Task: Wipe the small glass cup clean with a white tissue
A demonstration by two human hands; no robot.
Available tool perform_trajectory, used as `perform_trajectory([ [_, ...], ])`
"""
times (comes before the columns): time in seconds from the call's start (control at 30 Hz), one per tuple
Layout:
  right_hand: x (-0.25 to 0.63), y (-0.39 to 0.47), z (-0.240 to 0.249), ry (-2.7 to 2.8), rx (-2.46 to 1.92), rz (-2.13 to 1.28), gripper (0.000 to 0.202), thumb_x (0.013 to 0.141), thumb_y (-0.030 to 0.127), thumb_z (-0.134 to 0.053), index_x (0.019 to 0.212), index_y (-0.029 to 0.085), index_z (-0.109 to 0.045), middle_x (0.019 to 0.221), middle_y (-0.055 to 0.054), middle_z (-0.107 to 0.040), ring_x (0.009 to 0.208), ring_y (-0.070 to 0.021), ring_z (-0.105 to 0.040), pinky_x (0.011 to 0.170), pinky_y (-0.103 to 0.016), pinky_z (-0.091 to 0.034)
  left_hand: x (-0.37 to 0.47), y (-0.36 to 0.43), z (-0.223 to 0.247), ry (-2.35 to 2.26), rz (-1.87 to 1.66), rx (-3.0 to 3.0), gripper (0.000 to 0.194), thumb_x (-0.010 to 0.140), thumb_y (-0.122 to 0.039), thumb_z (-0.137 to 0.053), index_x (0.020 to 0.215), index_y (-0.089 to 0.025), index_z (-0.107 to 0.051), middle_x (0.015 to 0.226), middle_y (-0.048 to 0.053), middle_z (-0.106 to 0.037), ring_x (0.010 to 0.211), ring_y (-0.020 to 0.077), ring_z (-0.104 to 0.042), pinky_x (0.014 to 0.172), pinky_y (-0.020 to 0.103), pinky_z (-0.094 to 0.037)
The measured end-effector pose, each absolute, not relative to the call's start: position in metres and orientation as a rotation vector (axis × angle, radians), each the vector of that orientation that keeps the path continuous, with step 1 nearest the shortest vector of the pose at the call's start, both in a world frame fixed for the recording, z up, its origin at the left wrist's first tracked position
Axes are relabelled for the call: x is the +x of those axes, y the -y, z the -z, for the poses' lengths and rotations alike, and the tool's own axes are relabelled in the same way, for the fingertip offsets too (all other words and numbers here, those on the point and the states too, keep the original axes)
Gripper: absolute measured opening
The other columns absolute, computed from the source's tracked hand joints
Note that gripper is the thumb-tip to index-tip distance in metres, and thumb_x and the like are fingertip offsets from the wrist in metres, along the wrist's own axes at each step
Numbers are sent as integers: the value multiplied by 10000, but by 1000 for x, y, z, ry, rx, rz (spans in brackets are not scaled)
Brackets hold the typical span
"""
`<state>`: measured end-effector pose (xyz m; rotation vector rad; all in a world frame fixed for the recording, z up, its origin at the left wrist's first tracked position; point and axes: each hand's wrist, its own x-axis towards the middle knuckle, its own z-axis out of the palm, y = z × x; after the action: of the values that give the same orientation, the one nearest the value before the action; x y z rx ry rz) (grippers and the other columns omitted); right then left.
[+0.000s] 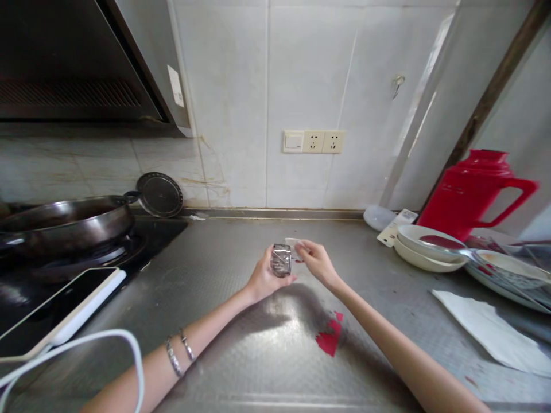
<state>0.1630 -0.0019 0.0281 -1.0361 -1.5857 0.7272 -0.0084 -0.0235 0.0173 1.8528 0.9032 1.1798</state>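
Above the middle of the counter, my left hand point(263, 280) is closed around a small clear, greyish glass-like container point(281, 261), its end turned towards me. Right beside it, my right hand point(317, 261) pinches a thin whitish strip point(293, 240) between thumb and fingers. Whether the strip is joined to the container cannot be made out. A little red shows just below the right fingertips, too small to name. Torn red scraps point(329, 338) lie on the steel counter point(241, 367) between my forearms.
At left, a steel pan point(73, 223) sits on the black hob, near a phone point(60, 304) with a white cable point(133, 344). At right stand a red thermos jug point(467, 192), stacked bowls point(424, 258) and a white paper napkin point(491, 330). Wall sockets point(314, 141) are behind.
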Motion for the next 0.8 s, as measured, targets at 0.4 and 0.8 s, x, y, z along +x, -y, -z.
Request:
perform_trajectory([
  [0.4,147,29,-26,1653,-952,-270,247,884,339,-499,954,251,-718,945,-37,-741,880,-243,-693,775,-356,-550,-6,22,-3,-903,-1201,1877,689,614,-237,-765,1190,-187,-391,1009,48,-606,889,183,-590,788,296,-464],
  [0.8,136,45,-24,1665,-714,-217,269,888,231,-493,1058,297,-690,1001,20,-726,921,-213,-694,1120,-538,-305,-2,24,-4,-936,-1263,1782,618,617,-218,-739,1131,-193,-397,987,42,-624,845,173,-609,735,281,-477],
])
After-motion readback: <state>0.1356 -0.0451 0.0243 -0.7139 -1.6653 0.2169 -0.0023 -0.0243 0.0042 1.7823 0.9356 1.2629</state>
